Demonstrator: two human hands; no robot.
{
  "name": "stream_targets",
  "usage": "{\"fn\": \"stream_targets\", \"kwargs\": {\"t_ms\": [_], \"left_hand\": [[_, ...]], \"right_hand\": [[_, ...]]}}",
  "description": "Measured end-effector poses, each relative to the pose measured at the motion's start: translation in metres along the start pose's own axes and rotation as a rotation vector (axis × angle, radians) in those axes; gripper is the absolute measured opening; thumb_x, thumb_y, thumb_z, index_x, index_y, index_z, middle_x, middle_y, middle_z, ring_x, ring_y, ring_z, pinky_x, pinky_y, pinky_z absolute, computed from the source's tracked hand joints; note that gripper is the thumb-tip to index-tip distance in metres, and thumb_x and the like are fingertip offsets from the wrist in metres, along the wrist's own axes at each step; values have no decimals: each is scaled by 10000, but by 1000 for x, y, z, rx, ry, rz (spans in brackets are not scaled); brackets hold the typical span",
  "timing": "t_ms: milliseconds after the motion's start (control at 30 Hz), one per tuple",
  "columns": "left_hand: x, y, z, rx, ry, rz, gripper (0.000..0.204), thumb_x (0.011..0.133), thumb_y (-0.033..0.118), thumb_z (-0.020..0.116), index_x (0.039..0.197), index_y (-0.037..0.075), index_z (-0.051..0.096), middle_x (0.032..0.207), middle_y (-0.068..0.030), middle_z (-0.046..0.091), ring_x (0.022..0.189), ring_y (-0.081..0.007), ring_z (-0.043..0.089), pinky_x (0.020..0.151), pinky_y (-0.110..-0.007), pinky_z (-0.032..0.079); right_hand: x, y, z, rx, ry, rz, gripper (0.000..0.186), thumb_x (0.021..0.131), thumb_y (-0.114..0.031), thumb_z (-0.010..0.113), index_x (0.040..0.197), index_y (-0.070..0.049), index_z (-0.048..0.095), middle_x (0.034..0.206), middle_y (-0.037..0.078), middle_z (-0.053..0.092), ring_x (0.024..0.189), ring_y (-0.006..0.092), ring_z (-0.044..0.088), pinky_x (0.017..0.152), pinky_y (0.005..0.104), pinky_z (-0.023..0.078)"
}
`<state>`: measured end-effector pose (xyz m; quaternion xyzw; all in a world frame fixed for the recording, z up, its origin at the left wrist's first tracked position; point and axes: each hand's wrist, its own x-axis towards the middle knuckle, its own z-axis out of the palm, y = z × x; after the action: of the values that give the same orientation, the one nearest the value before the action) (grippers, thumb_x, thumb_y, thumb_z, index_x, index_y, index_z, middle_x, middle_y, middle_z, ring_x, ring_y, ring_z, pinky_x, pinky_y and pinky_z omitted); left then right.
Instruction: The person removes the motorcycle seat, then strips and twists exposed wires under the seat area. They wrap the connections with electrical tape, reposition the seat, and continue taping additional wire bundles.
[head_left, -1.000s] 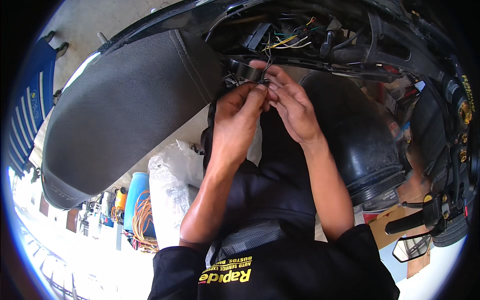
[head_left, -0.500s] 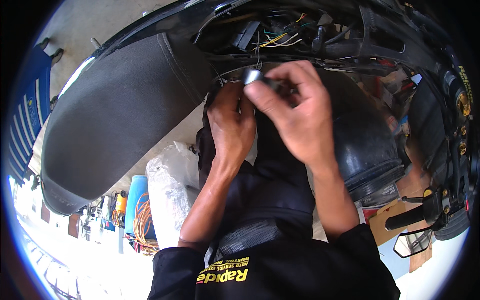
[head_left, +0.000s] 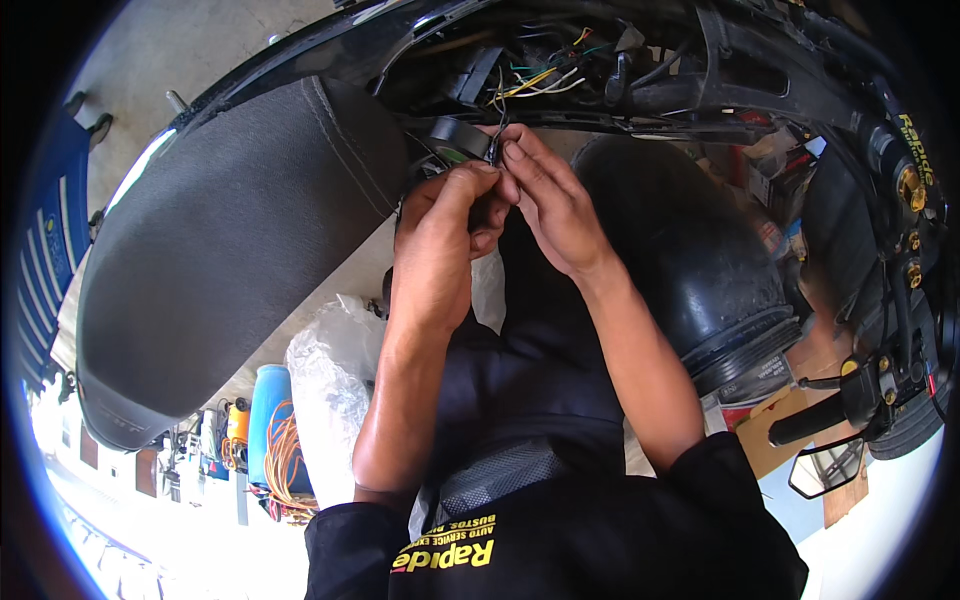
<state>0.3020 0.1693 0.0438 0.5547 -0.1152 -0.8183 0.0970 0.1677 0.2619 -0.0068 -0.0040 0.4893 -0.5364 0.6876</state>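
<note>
My left hand [head_left: 440, 240] is closed around a thin black wire just under the open frame of a black scooter [head_left: 700, 60]. My right hand [head_left: 550, 200] meets it from the right, its fingertips pinching at the edge of a black tape roll [head_left: 457, 136] that sits right above my left fingers. A bundle of yellow, white and green wires [head_left: 540, 82] hangs in the frame cavity directly above both hands. Where the wire runs behind my fingers is hidden.
The raised black seat [head_left: 230, 250] fills the left. A black rounded plastic housing [head_left: 690, 260] sits right of my forearm. A handlebar grip with mirror [head_left: 830, 440] is at lower right. A white plastic bag [head_left: 325, 400], a blue cylinder [head_left: 268, 400] and orange cable [head_left: 285, 465] lie below.
My right hand swung the tape roll around the wire, out toward the camera and back. Both hands now pinch close together at the wire again.
</note>
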Motion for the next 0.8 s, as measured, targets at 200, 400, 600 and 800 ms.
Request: {"fn": "stream_targets", "kwargs": {"t_ms": [200,400,600,800], "left_hand": [[2,-17,4,265,167,181,242,1108,201,680,970,25,771,816,21,649,679,-79,532,625,-278,395],[6,-61,4,799,365,635,143,1051,117,712,1055,-13,770,938,-191,736,769,-352,702,696,-406,534],[0,-64,17,662,344,629,200,1089,167,707,1071,-18,781,862,-156,740,684,-224,664,634,-378,509],[-1,-20,15,-64,54,81,259,1151,250,627,1061,36,741,856,24,646,658,-29,455,560,-218,303]], "right_hand": [[-1,-21,-5,-278,176,28,348,1032,-364,845,1064,-36,733,983,26,689,916,132,656,863,341,562],[-25,-73,58,-1232,378,-175,550,947,-487,900,1106,12,730,921,144,648,854,279,672,781,421,567],[-20,-52,76,-1007,478,-388,341,1095,-332,738,1147,5,727,997,146,674,813,262,697,724,422,571],[-5,-9,16,-213,231,-107,401,1207,-304,527,1493,-30,593,1100,61,745,1093,123,702,893,247,556]]}}
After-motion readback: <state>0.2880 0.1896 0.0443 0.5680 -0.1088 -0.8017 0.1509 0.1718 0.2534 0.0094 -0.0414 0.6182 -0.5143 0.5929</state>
